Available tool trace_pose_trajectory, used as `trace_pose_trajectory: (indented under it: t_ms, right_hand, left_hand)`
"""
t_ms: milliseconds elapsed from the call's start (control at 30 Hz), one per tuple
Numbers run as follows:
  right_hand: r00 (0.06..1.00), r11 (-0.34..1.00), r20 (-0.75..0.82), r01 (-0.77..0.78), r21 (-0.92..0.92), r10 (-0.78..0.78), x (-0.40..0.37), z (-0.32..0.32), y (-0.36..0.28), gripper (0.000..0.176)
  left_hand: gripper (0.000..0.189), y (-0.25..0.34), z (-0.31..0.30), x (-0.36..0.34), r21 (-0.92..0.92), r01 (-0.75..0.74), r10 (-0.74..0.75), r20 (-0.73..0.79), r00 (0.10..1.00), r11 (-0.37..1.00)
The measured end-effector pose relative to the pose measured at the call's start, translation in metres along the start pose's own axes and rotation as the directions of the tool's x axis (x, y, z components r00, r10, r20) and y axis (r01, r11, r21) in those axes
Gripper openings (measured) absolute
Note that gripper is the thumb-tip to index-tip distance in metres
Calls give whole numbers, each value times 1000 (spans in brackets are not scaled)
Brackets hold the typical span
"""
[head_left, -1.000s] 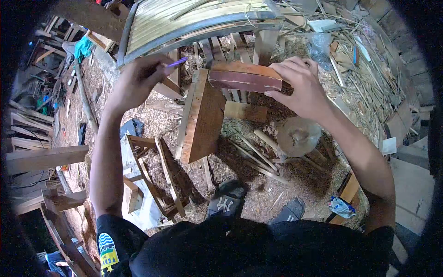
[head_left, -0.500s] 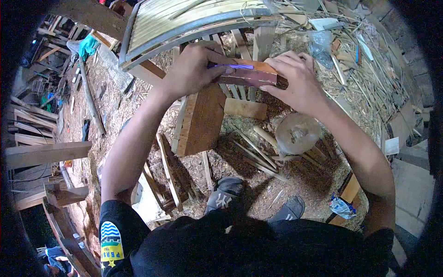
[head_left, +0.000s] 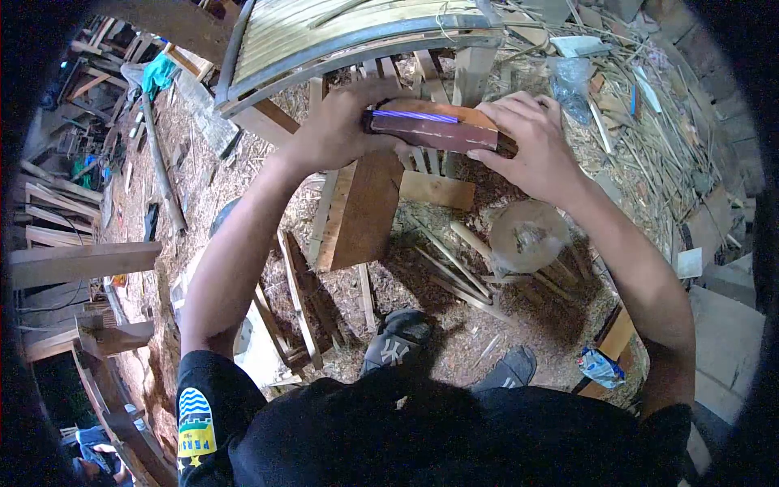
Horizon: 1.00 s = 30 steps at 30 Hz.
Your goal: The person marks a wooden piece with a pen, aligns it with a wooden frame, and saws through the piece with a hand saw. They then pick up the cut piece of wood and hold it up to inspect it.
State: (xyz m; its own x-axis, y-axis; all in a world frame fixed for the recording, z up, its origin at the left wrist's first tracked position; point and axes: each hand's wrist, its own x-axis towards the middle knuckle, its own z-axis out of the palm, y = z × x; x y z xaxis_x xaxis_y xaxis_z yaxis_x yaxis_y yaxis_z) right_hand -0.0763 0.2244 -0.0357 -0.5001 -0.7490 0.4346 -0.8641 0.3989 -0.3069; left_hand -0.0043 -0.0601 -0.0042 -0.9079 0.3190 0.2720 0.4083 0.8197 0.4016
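Note:
A reddish-brown block [head_left: 434, 136] is held up between my two hands, above a larger wooden block. My left hand [head_left: 345, 126] is wrapped round its left end. At the right end, my right hand [head_left: 527, 138] grips it with the thumb below and the fingers over the top. A thin blue-violet striped stick [head_left: 415, 117] lies along the top of the reddish-brown block, its left end close to my left hand. The larger wooden block [head_left: 361, 215] stands just below my left hand.
A slatted panel [head_left: 357, 36] with a grey frame lies ahead. A round translucent container [head_left: 529, 236] is at the right, near loose sticks. A blue and white packet [head_left: 600, 368] lies lower right. Wood shavings cover the ground. Part of another person [head_left: 101, 454] shows at the lower left.
The reddish-brown block and both hands have shifted slightly right. My left thumb and fingers have moved off the striped stick, and more of the stick now shows.

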Motion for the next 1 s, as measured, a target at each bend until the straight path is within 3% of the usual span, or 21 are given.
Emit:
trace_pose_trajectory:
  t_ms: [33, 233, 333, 467, 533, 600, 667, 767, 833, 1000]
  right_hand:
    - [1000, 1000, -1, -2, -11, 2, 0, 0, 0, 51]
    - [1000, 1000, 4, -21, -4, 21, 1, 0, -2, 51]
    - [1000, 1000, -5, -18, 9, 18, 0, -1, -3, 51]
    - [1000, 999, 0, -15, -34, 15, 0, -2, -3, 50]
    - [1000, 999, 16, -9, -41, 10, 2, -8, -7, 52]
    - [1000, 999, 31, -2, -45, 3, 6, -9, -10, 55]
    - [984, 997, -165, 61, -48, -68, 13, -5, -12, 42]
    - [973, 992, -197, 110, -60, -120, 24, 5, -21, 28]
    - [977, 990, -179, 98, -100, -115, 31, 11, -28, 22]
    - [971, 989, -210, 97, -110, -118, 41, 21, -30, 7]
  left_hand:
    - [58, 0, 0, -1, -52, 108, -103, 101, 990, 993]
    - [56, 3, -1, -1, -81, 186, -177, 104, 979, 979]
    - [54, 1, -1, -2, 14, 123, -123, 71, 990, 992]
    - [55, 0, -1, 0, -23, 191, -187, 127, 974, 981]
    - [54, -1, -1, 0, -33, 108, -104, 100, 990, 994]
    - [54, -2, -1, 0, -31, 117, -113, 98, 989, 993]
    - [54, -1, -1, 0, -28, 128, -125, 96, 988, 991]
    - [52, 2, -1, 1, -56, 129, -122, 112, 986, 990]
    - [46, 2, 1, 1, -74, 85, -83, 30, 996, 994]
    - [51, 1, 0, 1, -58, 115, -110, 87, 990, 992]
